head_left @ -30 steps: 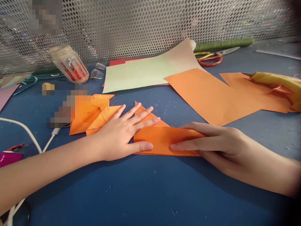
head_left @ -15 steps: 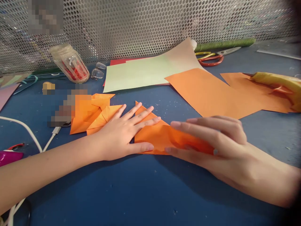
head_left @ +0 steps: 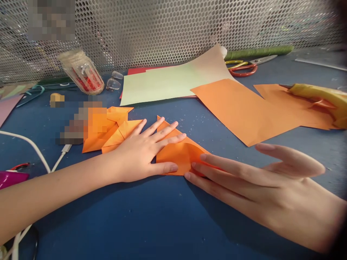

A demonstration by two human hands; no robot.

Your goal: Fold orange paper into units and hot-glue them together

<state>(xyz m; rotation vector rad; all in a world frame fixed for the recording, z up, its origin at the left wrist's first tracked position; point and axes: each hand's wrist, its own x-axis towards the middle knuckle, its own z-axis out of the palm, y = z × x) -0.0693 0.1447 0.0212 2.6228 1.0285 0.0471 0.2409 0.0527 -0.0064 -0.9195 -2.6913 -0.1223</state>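
An orange sheet of paper (head_left: 173, 155), folded over to a triangle, lies on the blue table. My left hand (head_left: 146, 151) rests flat with fingers spread, its fingertips and thumb on the left part of this sheet. My right hand (head_left: 252, 184) comes in from the right with fingers stretched out. Its fingertips lie on the sheet's lower right part, where the paper bulges a little; the thumb is lifted away. Folded orange paper pieces (head_left: 119, 133) lie just left of and partly under my left hand.
Behind are orange sheets (head_left: 238, 112), a yellow glue gun (head_left: 320, 95), a pale green sheet (head_left: 162, 85), scissors (head_left: 244, 68), a glass jar (head_left: 84, 74) and glasses (head_left: 114, 81). A white cable (head_left: 29, 142) runs at the left. A perforated metal panel (head_left: 162, 32) stands at the back.
My right hand has turned over flatter and its fingers now press down on the folded sheet, with the thumb raised. The sheet's right part is lower and flatter. My left hand stays put.
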